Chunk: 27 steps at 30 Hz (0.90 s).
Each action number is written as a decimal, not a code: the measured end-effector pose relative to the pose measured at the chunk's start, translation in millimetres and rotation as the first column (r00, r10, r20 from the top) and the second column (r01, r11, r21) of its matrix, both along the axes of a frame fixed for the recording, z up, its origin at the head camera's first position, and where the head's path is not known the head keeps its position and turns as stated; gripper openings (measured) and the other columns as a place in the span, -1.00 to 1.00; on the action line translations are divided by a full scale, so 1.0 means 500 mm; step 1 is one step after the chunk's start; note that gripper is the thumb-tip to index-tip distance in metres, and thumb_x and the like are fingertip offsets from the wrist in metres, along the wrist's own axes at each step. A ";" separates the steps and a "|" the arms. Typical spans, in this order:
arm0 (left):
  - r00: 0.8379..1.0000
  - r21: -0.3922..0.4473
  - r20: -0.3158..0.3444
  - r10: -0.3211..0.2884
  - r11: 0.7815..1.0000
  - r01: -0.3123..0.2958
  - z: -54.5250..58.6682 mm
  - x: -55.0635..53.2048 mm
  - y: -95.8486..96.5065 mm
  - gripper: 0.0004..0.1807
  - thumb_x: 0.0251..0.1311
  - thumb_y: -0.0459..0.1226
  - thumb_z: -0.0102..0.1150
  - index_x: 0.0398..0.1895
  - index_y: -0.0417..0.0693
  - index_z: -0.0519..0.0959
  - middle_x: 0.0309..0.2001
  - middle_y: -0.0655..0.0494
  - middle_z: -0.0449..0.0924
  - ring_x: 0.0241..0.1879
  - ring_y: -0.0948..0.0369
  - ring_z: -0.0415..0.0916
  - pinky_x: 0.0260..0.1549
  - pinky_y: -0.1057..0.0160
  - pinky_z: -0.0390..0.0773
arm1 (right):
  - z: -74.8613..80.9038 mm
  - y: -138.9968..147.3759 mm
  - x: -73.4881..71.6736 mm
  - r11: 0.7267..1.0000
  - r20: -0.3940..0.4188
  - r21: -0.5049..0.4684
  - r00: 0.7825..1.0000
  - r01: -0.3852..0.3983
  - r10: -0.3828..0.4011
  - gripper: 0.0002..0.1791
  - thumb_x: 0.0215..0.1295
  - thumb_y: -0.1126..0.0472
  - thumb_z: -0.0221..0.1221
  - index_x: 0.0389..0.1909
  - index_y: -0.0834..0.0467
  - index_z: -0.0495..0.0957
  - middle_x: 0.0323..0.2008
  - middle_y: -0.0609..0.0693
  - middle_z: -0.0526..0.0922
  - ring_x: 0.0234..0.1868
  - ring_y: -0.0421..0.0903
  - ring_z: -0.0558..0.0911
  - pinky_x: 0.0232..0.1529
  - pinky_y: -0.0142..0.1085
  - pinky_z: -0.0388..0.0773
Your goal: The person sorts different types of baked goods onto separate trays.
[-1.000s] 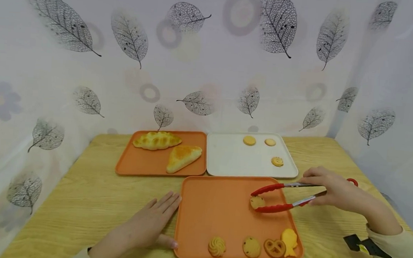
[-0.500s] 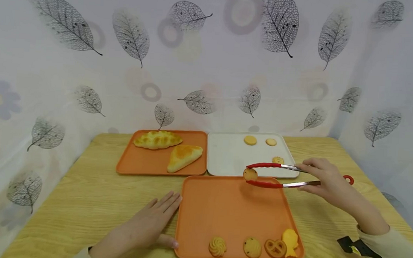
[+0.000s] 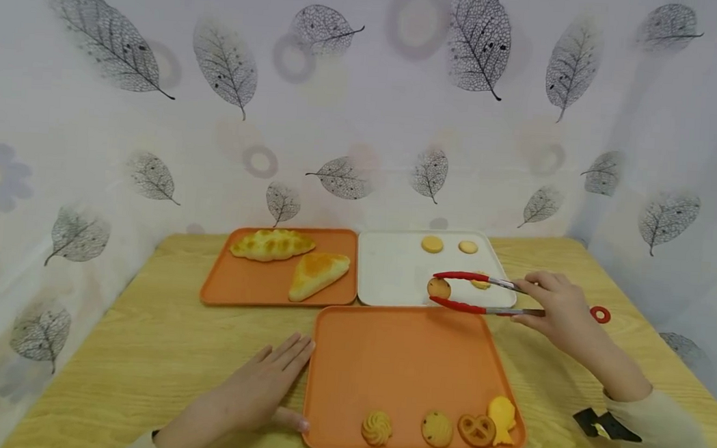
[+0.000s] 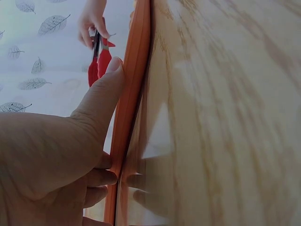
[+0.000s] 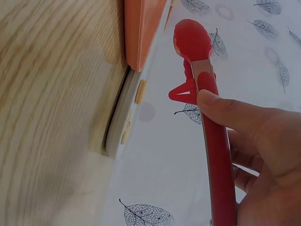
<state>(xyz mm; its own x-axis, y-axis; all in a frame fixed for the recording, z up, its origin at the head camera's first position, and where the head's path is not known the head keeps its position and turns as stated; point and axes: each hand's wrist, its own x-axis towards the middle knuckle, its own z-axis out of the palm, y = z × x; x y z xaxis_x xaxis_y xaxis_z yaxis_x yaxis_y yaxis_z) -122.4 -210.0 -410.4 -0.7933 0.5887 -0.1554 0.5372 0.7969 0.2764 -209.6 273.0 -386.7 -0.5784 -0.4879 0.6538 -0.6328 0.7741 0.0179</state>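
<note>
My right hand (image 3: 565, 315) grips red-tipped metal tongs (image 3: 463, 276). Between their tips is a round cookie with dark specks (image 3: 438, 288), held over the front part of the white tray (image 3: 392, 274). In the right wrist view my thumb presses along the side of the tongs (image 5: 218, 160); the cookie is mostly hidden behind the red tip. My left hand (image 3: 256, 389) lies with straight fingers against the left edge of the near orange tray (image 3: 387, 363). Its thumb (image 4: 106, 89) is at the tray's rim in the left wrist view.
On the white tray sit two plain round cookies (image 3: 432, 244) and a ridged one (image 3: 480, 281), partly behind the tongs. The near tray's front edge bears a swirl cookie (image 3: 377, 428), speckled cookie (image 3: 437, 429), pretzel (image 3: 476, 431) and yellow fish shape (image 3: 502, 419). Another orange tray (image 3: 250, 286) holds two breads.
My right hand has lifted the speckled cookie with the tongs from the near orange tray and carried it away from me, over the white tray. My left hand stays in place.
</note>
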 end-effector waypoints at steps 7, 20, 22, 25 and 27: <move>1.000 0.009 -0.004 0.002 1.000 -0.002 0.000 -0.001 -0.004 0.27 -0.06 0.46 0.03 0.54 -0.21 -0.02 0.55 -0.14 -0.05 0.54 -0.10 -0.11 0.34 -0.31 0.15 | -0.001 -0.001 -0.006 0.996 0.049 -0.014 0.995 0.093 -0.092 -0.36 -0.23 -0.02 0.45 -0.14 0.34 0.67 -0.21 0.19 0.58 -0.23 0.21 0.51 -0.50 -0.02 0.34; 1.000 0.005 0.001 0.000 1.000 0.000 0.005 -0.001 -0.003 0.27 -0.07 0.47 0.01 0.54 -0.19 -0.03 0.56 -0.12 -0.06 0.55 -0.08 -0.12 0.34 -0.30 0.16 | 0.011 -0.011 -0.026 0.970 0.201 0.030 0.949 0.242 -0.243 -0.40 -0.18 0.17 0.51 -0.05 0.34 0.62 -0.12 0.26 0.52 -0.12 0.28 0.46 -0.40 0.15 0.37; 1.000 0.005 0.004 0.000 1.000 0.000 0.004 -0.001 -0.003 0.27 -0.06 0.47 0.01 0.54 -0.19 -0.04 0.56 -0.12 -0.06 0.55 -0.08 -0.12 0.34 -0.30 0.16 | 0.011 -0.012 -0.026 0.969 0.209 0.031 0.946 0.246 -0.247 -0.40 -0.17 0.17 0.50 -0.04 0.35 0.62 -0.12 0.27 0.52 -0.12 0.28 0.45 -0.39 0.15 0.37; 1.000 0.002 0.005 0.001 1.000 -0.001 0.003 -0.002 -0.002 0.27 -0.06 0.48 0.01 0.55 -0.18 -0.04 0.56 -0.12 -0.07 0.55 -0.08 -0.12 0.34 -0.29 0.16 | 0.012 -0.014 -0.024 0.967 0.224 0.027 0.941 0.254 -0.254 -0.39 -0.15 0.16 0.50 -0.04 0.35 0.61 -0.11 0.28 0.52 -0.10 0.29 0.45 -0.36 0.19 0.37; 1.000 0.001 0.005 0.001 1.000 -0.001 0.002 -0.002 -0.001 0.28 -0.07 0.48 0.01 0.55 -0.18 -0.04 0.56 -0.12 -0.07 0.55 -0.08 -0.12 0.34 -0.29 0.16 | 0.012 -0.015 -0.023 0.965 0.242 0.023 0.935 0.263 -0.260 -0.39 -0.13 0.16 0.50 -0.02 0.36 0.60 -0.10 0.29 0.52 -0.07 0.31 0.44 -0.33 0.22 0.37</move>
<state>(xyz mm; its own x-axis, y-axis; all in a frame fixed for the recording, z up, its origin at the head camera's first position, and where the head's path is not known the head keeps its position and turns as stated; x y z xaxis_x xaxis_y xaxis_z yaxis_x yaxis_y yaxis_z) -123.2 -210.7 -409.1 -0.7932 0.5879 -0.1588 0.5351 0.7973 0.2792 -221.1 265.6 -380.7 -0.8253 -0.2925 0.4831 -0.3925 0.9121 -0.1184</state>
